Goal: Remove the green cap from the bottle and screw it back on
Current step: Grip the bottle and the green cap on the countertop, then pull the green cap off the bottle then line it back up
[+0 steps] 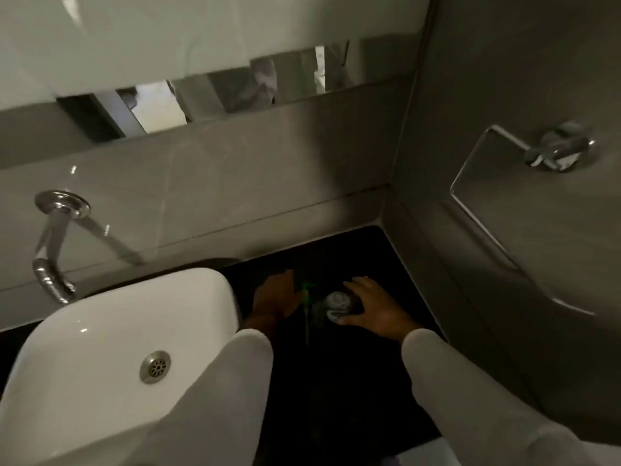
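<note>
**Both hands at the bottle, cap between them**

Sleeves, pale and loose, fill the near foreground — one crossing the corner of the white basin (111,334), the other coming in from the right over the dark bench (353,381). Beyond them the left hand (277,294) and right hand (373,306) lie low on the bench, near each other, with the task's thing between.

A bottle (336,306) shows as a clear, glinting shape under the right hand's fingers (358,284), which are spread over it and seem to steady it; how firmly they grip I cannot tell. The green cap (306,290) glows just beside the left hand's fingertips — a faint green streak runs toward the camera from it, likely a reflection. So the cap lies left of the bottle's body, nearer the left hand; whether that hand pinches it is too dim to say, and so is the bottle's axis.

Judging from this, the left hand would do the twisting. The basin's rim stands close on the left, the wall corner behind; a wall tap (53,243) is well apart.
</note>
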Tool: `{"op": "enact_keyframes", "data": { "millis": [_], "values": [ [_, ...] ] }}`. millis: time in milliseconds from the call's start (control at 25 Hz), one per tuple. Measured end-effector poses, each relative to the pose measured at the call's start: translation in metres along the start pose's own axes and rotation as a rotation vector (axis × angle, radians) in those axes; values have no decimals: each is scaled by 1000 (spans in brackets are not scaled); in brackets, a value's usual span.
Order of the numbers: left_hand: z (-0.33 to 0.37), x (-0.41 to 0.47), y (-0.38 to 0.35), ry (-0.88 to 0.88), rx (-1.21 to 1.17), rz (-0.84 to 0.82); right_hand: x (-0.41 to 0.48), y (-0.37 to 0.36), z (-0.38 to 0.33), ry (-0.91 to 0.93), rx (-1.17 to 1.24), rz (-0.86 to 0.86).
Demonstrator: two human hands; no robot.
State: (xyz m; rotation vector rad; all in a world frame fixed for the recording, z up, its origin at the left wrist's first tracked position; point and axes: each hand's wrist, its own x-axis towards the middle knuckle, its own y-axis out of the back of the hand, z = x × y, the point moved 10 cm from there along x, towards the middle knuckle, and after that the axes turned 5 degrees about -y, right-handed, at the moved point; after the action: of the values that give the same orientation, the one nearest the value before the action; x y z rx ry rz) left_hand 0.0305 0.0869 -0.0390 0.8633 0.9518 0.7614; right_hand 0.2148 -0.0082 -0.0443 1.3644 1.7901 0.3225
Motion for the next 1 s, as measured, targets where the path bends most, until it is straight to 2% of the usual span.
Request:
{"op": "enact_keyframes", "data": {
  "millis": [160,280,400,440,520,600,680,800,1000],
  "values": [
    [-11,23,-31,153,-15,-41,13,8,2,-2,228,169],
    [-14,29,-48,190,-76,-19,20,8,-2,54,268,201],
    [-15,31,-48,211,-217,-1,26,17,-1,94,185,214],
    [-18,30,-37,234,-271,53,27,20,-2,97,164,218],
    [-18,25,6,252,-421,279,30,27,-3,88,117,215],
    [-5,10,64,132,-605,575,33,33,-5,81,56,209],
    [22,-12,117,-129,-732,788,37,36,-8,68,30,192],
    [53,-35,141,-331,-765,835,41,38,-8,29,30,176],
    [63,-39,121,-361,-705,831,43,36,-4,33,43,160]
  ]
}}
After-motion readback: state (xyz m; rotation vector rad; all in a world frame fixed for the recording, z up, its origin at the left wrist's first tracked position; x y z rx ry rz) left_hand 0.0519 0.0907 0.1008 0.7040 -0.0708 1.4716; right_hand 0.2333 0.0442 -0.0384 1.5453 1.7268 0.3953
